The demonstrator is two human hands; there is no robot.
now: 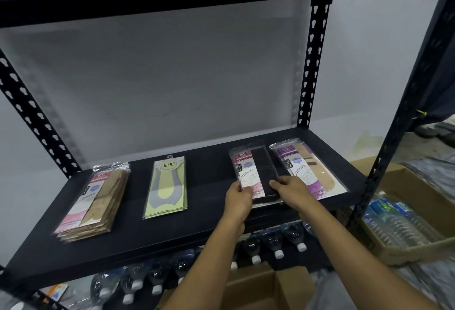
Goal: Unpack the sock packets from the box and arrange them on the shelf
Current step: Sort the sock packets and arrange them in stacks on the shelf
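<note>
Down at the bottom centre of the frame, open cardboard box [268, 287], flaps up, below the shelf edge. Just above, both hands meeting at the near end of the black sock packet stack [257, 174], right of centre on the black shelf [172, 243]. Left hand [237, 197] pinching the pink-label corner, right hand [291, 191] gripping the dark side, thumb on top. So both grasping the same stack, neither loose.

Best bet here imo: set it down flat, then square the near edge parallel to the shelf front. Worth leaving a clear gap from the purple packet [307, 169] just beside it on the right, since those slick plastic sleeves probably slide and catch on each other. Easing the fingers out sideways rather than dragging back should stop the top packets fanning.

Further left: lime-and-grey packet [167, 186] lying flat mid-shelf, then a thick beige stack [98, 199] with pink labels at lower left. All long, flat, glossy sleeves with a label at the far end.
</note>
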